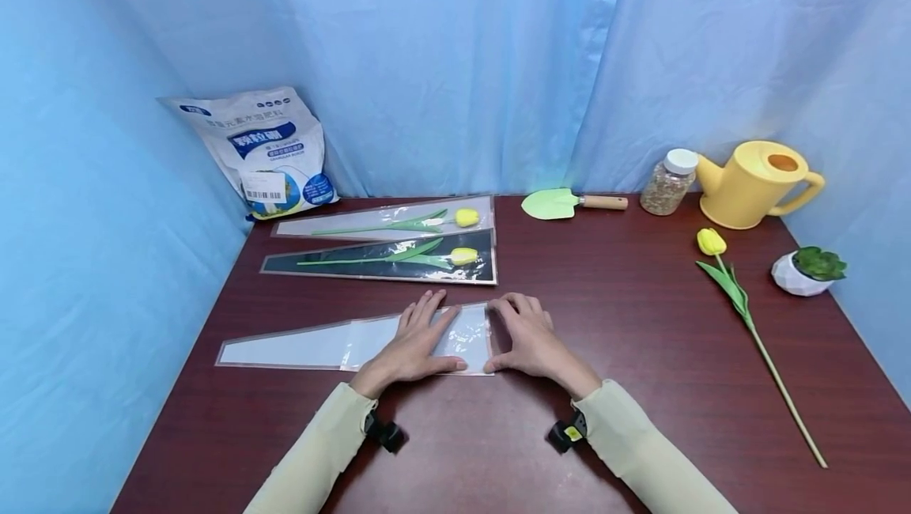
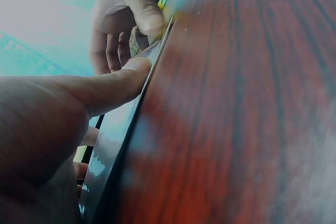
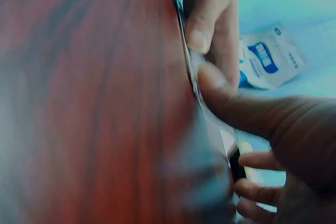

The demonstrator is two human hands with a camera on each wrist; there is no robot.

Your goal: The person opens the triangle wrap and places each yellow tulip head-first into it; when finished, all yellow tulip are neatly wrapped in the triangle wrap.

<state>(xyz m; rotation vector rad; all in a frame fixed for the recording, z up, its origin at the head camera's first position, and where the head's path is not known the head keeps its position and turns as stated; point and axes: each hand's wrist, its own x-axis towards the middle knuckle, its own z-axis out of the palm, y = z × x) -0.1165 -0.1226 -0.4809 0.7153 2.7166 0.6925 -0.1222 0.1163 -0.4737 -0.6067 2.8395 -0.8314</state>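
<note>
Sleeve (image 1: 345,345): on the bench (image 1: 612,285), six o'clock from the dark sleeve (image 1: 421,273)
Left hand (image 1: 418,346): grip spread over it
Right hand (image 1: 530,336): grip touching its three-o'clock end (pinching or not, cannot tell)

you have two hands in view, the left hand (image 1: 416,344) and the right hand (image 1: 530,338), and two wrist cameras (image 1: 387,433). before you, on one table (image 1: 626,300), count three clear sleeves (image 1: 292,347), three yellow tulips (image 1: 711,242), one bag (image 1: 274,154), one trowel (image 1: 551,204), one jar (image 1: 666,188), one watering can (image 1: 743,188) and one potted plant (image 1: 803,272). two of your tulips are sleeved; one is loose.
</note>
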